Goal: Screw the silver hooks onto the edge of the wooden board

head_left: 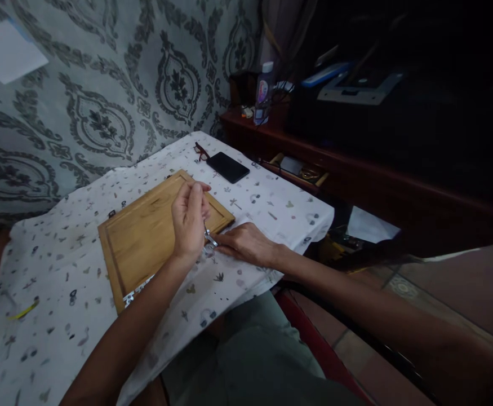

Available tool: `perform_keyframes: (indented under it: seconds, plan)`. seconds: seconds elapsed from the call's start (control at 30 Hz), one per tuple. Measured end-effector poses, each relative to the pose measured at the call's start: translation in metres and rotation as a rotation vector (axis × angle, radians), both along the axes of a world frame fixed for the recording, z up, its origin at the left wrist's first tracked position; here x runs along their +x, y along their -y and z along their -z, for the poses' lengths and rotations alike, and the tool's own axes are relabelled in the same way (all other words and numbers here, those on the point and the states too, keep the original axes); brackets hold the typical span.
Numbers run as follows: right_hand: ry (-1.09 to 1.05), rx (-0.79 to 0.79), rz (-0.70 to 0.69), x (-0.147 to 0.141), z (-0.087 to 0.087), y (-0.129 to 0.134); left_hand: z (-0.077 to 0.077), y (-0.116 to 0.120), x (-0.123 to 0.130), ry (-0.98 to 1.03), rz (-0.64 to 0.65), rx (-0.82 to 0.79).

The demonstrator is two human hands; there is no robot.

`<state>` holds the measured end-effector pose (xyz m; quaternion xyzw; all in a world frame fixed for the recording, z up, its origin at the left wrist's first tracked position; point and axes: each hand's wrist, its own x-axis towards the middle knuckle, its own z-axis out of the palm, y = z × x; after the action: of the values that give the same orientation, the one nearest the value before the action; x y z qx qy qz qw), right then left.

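A wooden cabinet door [145,231] with a raised frame lies flat on the patterned tablecloth. A metal hinge [210,239] sits at its near right edge, and the fingers of my right hand [248,243] are closed on it. Above the door, close to that hinge, my left hand [191,217] is curled in a pinch. A thin dark piece shows below its fingers, but I cannot make out what it is. Another metal hinge [138,290] is at the door's near left corner, partly behind my left forearm.
Behind the door lie a black phone [228,167] and red-framed glasses [201,151] on the tablecloth [271,206]. A clear bottle [263,93] stands on a dark red cabinet, above an open drawer [299,169]. A yellow strip [24,310] lies at the left.
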<state>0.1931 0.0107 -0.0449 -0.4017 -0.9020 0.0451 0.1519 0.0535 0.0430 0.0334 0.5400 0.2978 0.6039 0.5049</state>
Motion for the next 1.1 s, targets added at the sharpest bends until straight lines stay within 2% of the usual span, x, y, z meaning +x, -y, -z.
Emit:
perform_keyframes:
  seconds: [0.23, 0.3, 0.4, 0.53, 0.6, 0.67, 0.77, 0.9, 1.1]
  plan:
    - [-0.008, 0.011, 0.006, -0.001, 0.001, 0.0, 0.0, 0.0, 0.001, -0.048, 0.027, -0.009]
    - [-0.007, 0.02, 0.007, -0.001, 0.001, 0.0, -0.003, -0.001, -0.006, -0.135, 0.037, 0.028]
    - [-0.016, 0.026, 0.01, -0.001, 0.002, 0.0, -0.013, -0.002, -0.022, -0.521, 0.01, 0.213]
    - [-0.028, 0.021, 0.013, -0.001, 0.004, -0.001, -0.036, 0.002, -0.038, -1.295, -0.235, 0.532]
    - [-0.037, 0.011, 0.009, -0.001, 0.004, -0.001, -0.047, 0.006, -0.038, -1.597, -0.315, 0.584]
    - [-0.046, 0.008, 0.004, -0.001, 0.005, -0.002, -0.055, 0.008, -0.035, -1.764, -0.319, 0.597]
    - [-0.05, 0.019, 0.01, -0.001, 0.005, -0.001, -0.06, 0.006, -0.031, -1.771, -0.212, 0.622]
    - [-0.041, 0.018, 0.017, -0.001, 0.003, -0.001, -0.056, -0.005, -0.036, -1.587, 0.015, 0.692]
    - [-0.043, 0.017, 0.023, -0.001, 0.0, 0.0, -0.048, -0.025, -0.045, -1.352, 0.156, 0.804]
